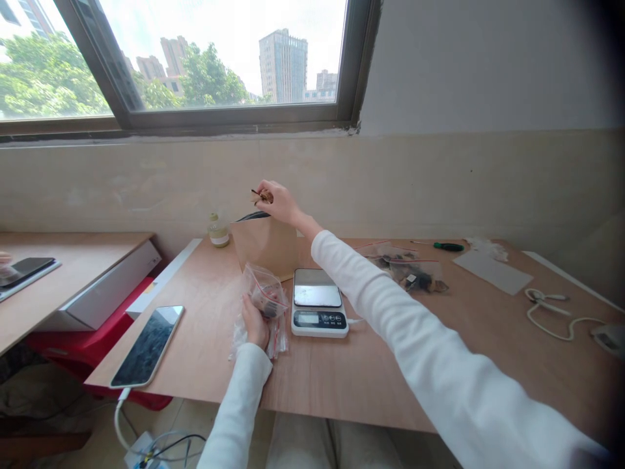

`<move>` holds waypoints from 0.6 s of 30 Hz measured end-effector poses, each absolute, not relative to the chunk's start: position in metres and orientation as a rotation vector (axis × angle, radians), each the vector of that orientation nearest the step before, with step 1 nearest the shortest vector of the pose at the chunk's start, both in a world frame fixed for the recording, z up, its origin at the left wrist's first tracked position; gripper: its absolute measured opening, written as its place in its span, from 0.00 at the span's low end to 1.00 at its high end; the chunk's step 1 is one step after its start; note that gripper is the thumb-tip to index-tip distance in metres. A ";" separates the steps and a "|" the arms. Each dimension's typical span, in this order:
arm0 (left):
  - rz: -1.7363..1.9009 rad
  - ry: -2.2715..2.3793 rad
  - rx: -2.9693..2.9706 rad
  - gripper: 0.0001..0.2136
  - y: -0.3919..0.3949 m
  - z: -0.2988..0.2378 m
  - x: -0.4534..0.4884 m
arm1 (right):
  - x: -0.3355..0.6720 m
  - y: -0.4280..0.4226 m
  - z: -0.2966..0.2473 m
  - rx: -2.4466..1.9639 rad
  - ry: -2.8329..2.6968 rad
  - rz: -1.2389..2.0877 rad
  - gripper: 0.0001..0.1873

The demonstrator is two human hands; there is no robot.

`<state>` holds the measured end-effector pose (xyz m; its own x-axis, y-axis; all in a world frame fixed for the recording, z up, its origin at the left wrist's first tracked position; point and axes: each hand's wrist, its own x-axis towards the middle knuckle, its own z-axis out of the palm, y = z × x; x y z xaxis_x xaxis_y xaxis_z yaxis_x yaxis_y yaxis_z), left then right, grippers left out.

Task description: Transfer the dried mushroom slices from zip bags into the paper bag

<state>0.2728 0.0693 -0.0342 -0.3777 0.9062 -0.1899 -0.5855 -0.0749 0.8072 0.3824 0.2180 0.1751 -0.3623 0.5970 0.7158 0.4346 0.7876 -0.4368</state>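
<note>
Over the far edge of the worktop (pixel 332 381), the right hand (pixel 280 203) pinches a small dark piece (pixel 266 197) that a slip could drop; the left hand (pixel 254 327) grips a zip bag (pixel 266 291).

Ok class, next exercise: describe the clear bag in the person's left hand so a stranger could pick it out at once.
On the wooden desk below the window, find the white digital scale. Just left of it, the person's left hand grips a clear zip bag with dark contents. Similar bags lie flat right of the scale, but this is the one held up.
</note>
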 end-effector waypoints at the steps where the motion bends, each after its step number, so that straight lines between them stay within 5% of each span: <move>1: 1.699 1.026 0.445 0.22 0.069 -0.033 0.273 | 0.383 0.219 0.176 -0.768 -2.029 0.248 0.10; 6: 1.709 1.023 0.469 0.22 0.067 -0.031 0.274 | 0.388 0.222 0.167 -0.792 -2.218 0.371 0.10; 18: 1.714 1.004 0.471 0.22 0.075 -0.043 0.271 | 0.396 0.209 0.166 -0.817 -2.400 -0.025 0.20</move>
<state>0.2711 0.0748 -0.0433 -0.3763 0.9131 -0.1568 -0.5833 -0.1021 0.8058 0.3965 0.2094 0.1661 -0.6327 0.5502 0.5450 0.5616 0.8105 -0.1663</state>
